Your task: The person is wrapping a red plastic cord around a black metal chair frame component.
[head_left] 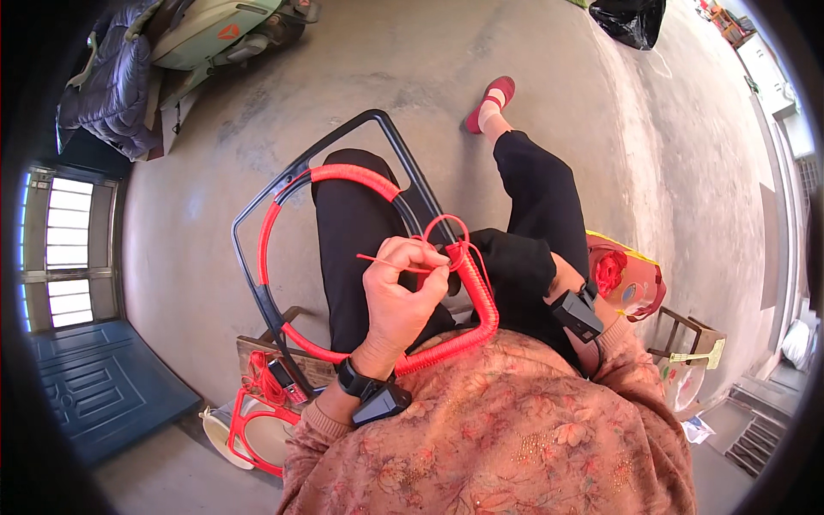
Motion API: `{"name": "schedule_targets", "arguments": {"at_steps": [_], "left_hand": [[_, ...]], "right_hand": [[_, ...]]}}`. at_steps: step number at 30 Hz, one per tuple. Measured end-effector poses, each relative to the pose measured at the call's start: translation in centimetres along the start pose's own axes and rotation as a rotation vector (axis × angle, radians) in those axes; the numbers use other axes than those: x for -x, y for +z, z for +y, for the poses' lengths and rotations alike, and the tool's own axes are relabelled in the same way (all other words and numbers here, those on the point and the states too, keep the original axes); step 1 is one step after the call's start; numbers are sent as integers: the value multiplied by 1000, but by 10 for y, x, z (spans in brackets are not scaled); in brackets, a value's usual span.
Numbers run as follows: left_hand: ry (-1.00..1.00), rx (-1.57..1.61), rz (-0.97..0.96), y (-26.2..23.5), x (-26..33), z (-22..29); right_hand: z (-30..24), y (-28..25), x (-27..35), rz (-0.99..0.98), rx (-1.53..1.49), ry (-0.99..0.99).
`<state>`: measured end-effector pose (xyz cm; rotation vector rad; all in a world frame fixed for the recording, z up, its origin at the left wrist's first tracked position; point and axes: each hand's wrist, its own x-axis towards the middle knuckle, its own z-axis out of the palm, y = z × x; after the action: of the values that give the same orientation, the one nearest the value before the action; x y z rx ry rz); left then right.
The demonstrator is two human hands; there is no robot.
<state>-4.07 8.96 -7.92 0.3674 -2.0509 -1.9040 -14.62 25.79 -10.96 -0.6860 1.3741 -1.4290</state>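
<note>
Across my lap lies a black frame (249,232) with a curved inner ring, partly wound in red cord. Tight red coils (477,302) cover its near right corner. My left hand (403,287) is closed over the frame's right side, thumb and forefinger pinching a thin red cord (376,259). The cord's loose end sticks out to the left, and a loop rises above the coils. My right hand (564,276) reaches in from the right beside the coils. Black cloth covers its front part, so its fingers are hidden.
At lower left, a phone (286,378) and red cord (261,378) rest on a wooden stool (249,348), near a red frame (243,433). A bag (644,287) holding red cord stands at right, near another wooden stool (708,335). A scooter (215,39) is parked at far left.
</note>
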Motion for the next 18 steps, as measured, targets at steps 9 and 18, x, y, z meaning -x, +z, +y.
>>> {"name": "schedule_targets", "arguments": {"at_steps": [9, 18], "left_hand": [[320, -492, -94, 0, -3, 9], [198, -381, 90, -4, 1, 1]], "right_hand": [[-9, 10, -1, 63, -252, 154], [2, -8, -10, 270, -138, 214]]}}
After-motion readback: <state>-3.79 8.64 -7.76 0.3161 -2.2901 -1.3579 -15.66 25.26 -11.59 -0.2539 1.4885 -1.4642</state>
